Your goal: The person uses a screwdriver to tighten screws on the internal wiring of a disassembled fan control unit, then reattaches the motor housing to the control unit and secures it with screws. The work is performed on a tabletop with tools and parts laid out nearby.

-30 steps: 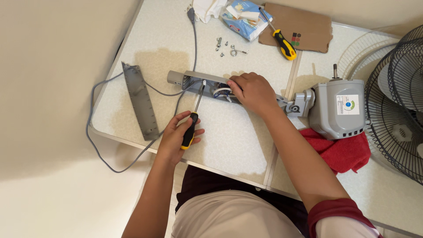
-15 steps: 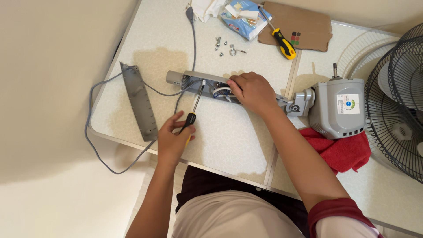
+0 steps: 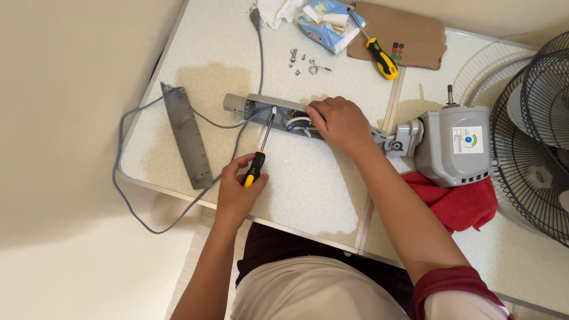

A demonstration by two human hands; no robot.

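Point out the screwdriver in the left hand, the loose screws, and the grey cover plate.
Held screwdriver [image 3: 255,170], head view, on its black-yellow handle.
Loose screws [image 3: 300,62], head view, middle of cluster.
Grey cover plate [image 3: 187,137], head view, mid-length.

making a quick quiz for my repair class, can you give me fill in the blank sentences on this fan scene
1. The left hand holds a ____ with a black and yellow handle.
2. The right hand rests on the open grey housing, beside the fan ____ unit.
3. Under the motor lies a ____ cloth.
4. The detached grey cover strip lies to the ____ of the housing.

Missing words: screwdriver; motor; red; left
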